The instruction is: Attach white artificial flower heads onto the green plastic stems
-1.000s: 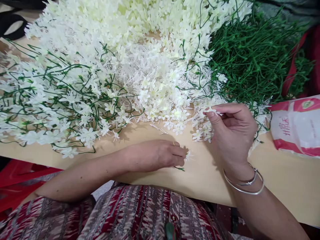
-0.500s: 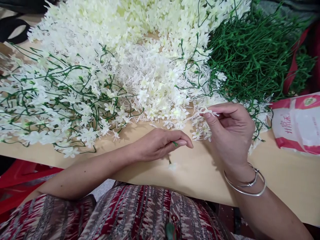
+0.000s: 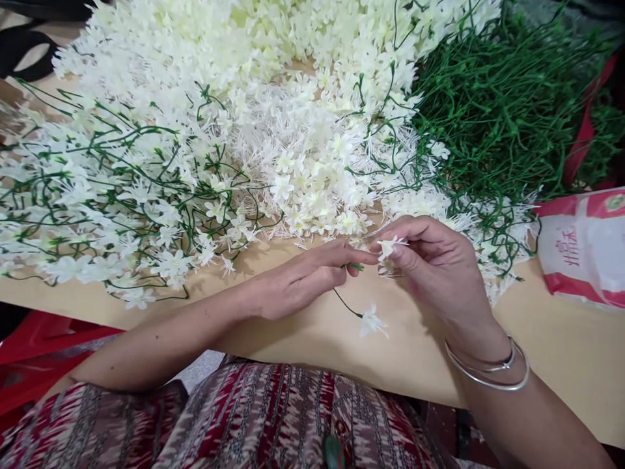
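Note:
My left hand (image 3: 312,277) is closed on a thin green plastic stem (image 3: 355,266), whose tip pokes out between thumb and fingers. From below that hand a branch of the stem hangs out, ending in a white artificial flower (image 3: 371,322). My right hand (image 3: 434,267) pinches a loose white flower head (image 3: 390,247) between thumb and fingertips. The left index fingertip reaches to this flower head, and the two hands meet there. Behind them lies a heap of loose white flower heads (image 3: 317,176).
White flowers on green stems (image 3: 122,189) are piled at the left. A mass of bare green stems (image 3: 498,111) lies at the back right, beside a red and white packet (image 3: 581,247). The wooden tabletop's (image 3: 415,365) front edge runs close to my body.
My right hand has come left and slightly down with the flower head, meeting my left hand. The left index finger has stretched out. The hanging flower has swung right into clearer view.

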The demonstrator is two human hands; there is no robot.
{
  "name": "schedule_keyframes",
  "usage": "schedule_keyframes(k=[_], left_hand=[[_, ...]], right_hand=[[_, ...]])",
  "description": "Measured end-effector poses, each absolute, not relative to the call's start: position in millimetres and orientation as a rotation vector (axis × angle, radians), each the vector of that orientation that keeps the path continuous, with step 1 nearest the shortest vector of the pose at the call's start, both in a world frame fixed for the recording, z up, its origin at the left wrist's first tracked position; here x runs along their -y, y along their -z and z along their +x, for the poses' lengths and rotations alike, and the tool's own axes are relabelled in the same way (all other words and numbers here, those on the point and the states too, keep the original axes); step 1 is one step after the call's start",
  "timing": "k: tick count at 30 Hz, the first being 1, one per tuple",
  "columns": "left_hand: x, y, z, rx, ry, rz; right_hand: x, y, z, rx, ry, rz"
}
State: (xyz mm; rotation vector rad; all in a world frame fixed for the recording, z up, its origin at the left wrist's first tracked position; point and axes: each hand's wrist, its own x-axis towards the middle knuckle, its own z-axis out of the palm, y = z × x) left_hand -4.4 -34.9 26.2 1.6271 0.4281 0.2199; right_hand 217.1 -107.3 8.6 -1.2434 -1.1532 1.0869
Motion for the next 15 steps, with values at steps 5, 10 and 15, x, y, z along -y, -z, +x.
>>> schedule_keyframes(k=[5, 10, 15], left_hand=[[34.2, -31.7, -3.3, -0.481, -0.234, 1.592], [33.9, -28.9, -0.7, -0.553, -0.312, 1.639], [33.7, -29.9, 0.3, -0.581, -0.291, 1.728]], right_hand=[[108.9, -6.7, 218.4, 1.126, -1.169, -1.282], [107.8, -3.9, 218.5, 1.137, -1.174, -1.243], [106.1, -7.0, 215.4, 1.158, -1.204, -1.16]])
